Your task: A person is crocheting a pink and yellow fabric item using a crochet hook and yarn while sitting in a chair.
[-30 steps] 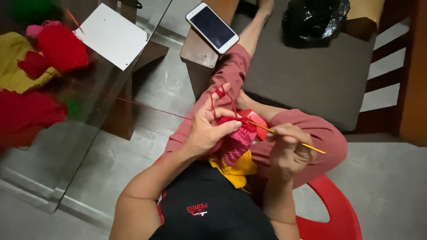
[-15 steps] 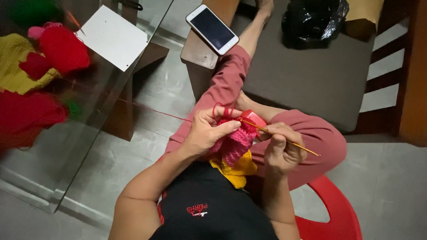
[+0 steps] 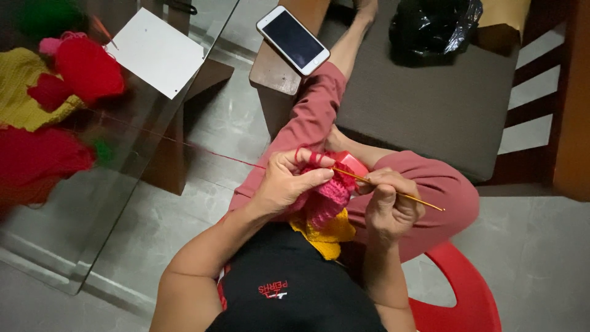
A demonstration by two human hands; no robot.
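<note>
Head view shows your left hand now closed on the pink crochet piece over your lap, red yarn around its fingers; your right hand, lowered since before, pinches the crochet hook.

This looks like a home living room. The landmark is the glass-topped table standing on a pale tiled floor. Just right of the table stands a wooden-framed sofa with a grey cushion, a phone lying on its armrest nearest the table. Further right of the table, a red plastic chair (only its edge shows). On the table's far left lie heaps of red and yellow yarn work.
</note>
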